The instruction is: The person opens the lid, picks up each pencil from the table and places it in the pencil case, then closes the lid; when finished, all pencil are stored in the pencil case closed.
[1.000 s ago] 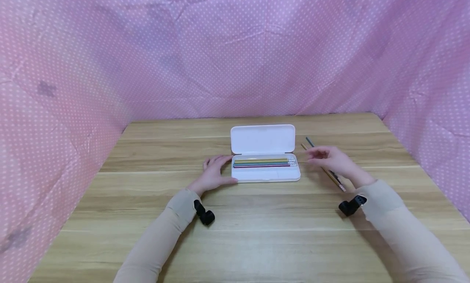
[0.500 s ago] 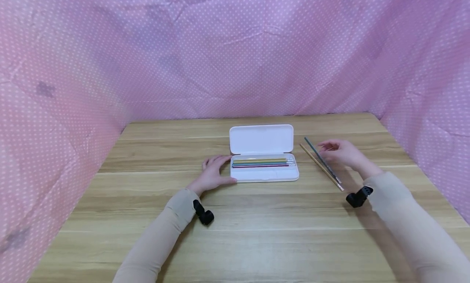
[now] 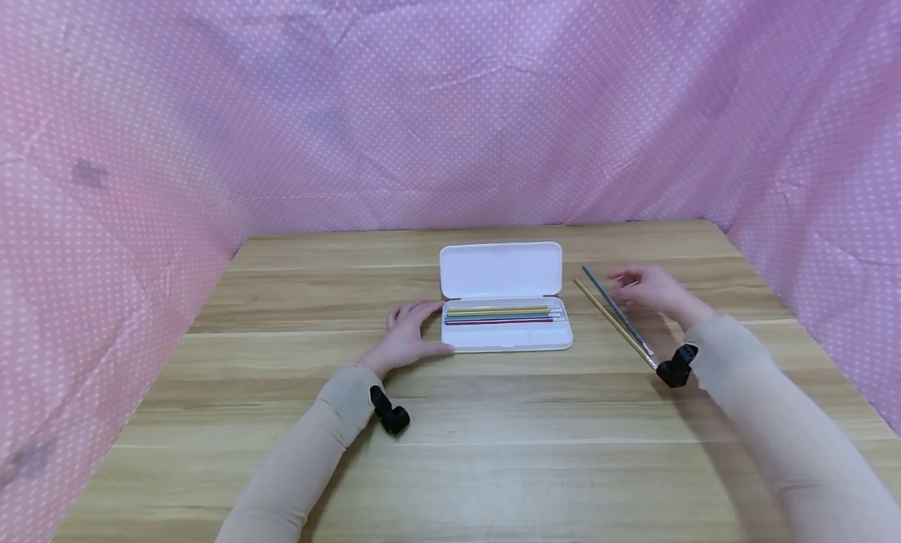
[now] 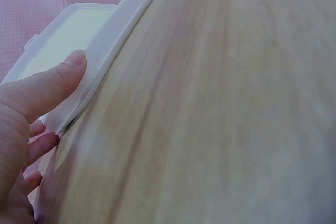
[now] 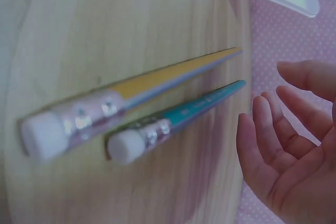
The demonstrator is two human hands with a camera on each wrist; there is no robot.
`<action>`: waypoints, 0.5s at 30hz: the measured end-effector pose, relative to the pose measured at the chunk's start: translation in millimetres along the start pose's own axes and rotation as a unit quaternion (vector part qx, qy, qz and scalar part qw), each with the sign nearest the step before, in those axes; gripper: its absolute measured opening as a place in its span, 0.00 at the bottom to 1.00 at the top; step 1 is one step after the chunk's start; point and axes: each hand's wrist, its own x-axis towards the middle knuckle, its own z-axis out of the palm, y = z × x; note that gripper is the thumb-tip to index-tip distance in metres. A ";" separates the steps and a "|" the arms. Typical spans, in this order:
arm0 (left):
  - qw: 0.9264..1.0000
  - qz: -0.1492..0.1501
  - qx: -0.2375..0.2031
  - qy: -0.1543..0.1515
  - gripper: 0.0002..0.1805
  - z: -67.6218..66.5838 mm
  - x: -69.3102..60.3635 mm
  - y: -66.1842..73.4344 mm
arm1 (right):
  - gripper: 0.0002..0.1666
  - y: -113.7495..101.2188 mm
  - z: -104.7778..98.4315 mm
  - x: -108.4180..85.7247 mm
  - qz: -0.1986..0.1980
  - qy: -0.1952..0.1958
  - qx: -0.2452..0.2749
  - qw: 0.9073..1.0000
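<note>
A white pencil case [image 3: 507, 340] lies with its lid up, several pencils [image 3: 500, 315] side by side in its back part. At its left end my left hand [image 3: 403, 341] holds it, thumb [image 4: 55, 85] along the front wall and fingertips against the end. On the table to the right lie a yellow pencil [image 3: 611, 319] and a teal pencil [image 3: 619, 312], eraser ends toward me. Just right of the teal pencil, my right hand [image 3: 651, 290] hovers with loosely bent fingers and nothing in them. The right wrist view shows both pencils apart from the fingers.
The wooden table [image 3: 493, 449] carries the case near its middle. Behind and at both sides hangs a pink dotted cloth [image 3: 450, 120]. The raised lid [image 3: 501, 271] stands at the back of the case.
My right hand has moved right, away from the case, uncovering the two loose pencils, and has nearly stopped over the last half second. My left hand stays on the case.
</note>
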 end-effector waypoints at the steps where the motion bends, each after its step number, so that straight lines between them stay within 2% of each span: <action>1: 1.000 0.001 0.002 0.001 0.48 0.1 0.1 -0.4 | 0.28 0.2 0.3 1.2 0.005 -0.003 0.001 1.000; 8: 1.000 0.003 -0.002 0.001 0.48 0.8 1.0 -1.6 | 0.29 2.2 0.8 8.1 0.029 -0.022 0.006 0.999; 15: 1.000 0.003 -0.007 0.001 0.47 1.0 0.8 -1.4 | 0.31 4.3 2.7 13.3 0.023 -0.030 -0.015 0.999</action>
